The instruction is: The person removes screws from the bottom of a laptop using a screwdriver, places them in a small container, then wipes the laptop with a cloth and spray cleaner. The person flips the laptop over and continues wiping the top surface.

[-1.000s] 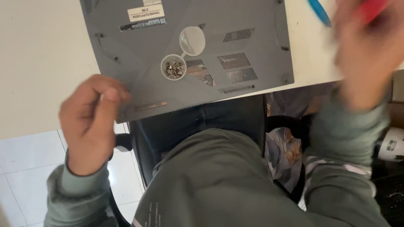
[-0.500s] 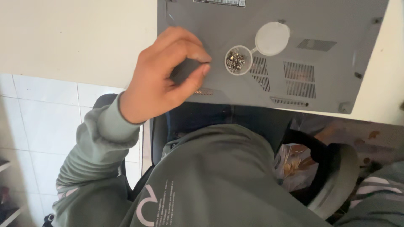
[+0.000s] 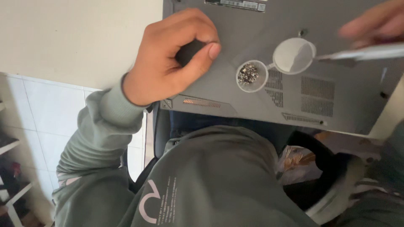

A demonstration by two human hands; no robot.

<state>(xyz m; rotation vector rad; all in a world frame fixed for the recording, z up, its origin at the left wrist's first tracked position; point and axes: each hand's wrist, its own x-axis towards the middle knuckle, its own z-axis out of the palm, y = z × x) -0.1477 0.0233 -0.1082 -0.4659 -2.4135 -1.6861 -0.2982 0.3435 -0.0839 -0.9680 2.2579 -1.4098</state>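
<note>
Upturned grey laptop (image 3: 252, 50) fills upper centre of frame, flat on a pale table (image 3: 75, 38). Likely rigid and fairly heavy; best held by its edges. On it, centre-right, a small clear cup of screws (image 3: 251, 75), light and easily tipped. Left hand (image 3: 172, 63) rests on laptop's near-left corner, fingers curled nearly closed, holding nothing visible. Right hand (image 3: 374, 23), upper right, blurred, pinches a slim metal tool (image 3: 362, 52).
</note>
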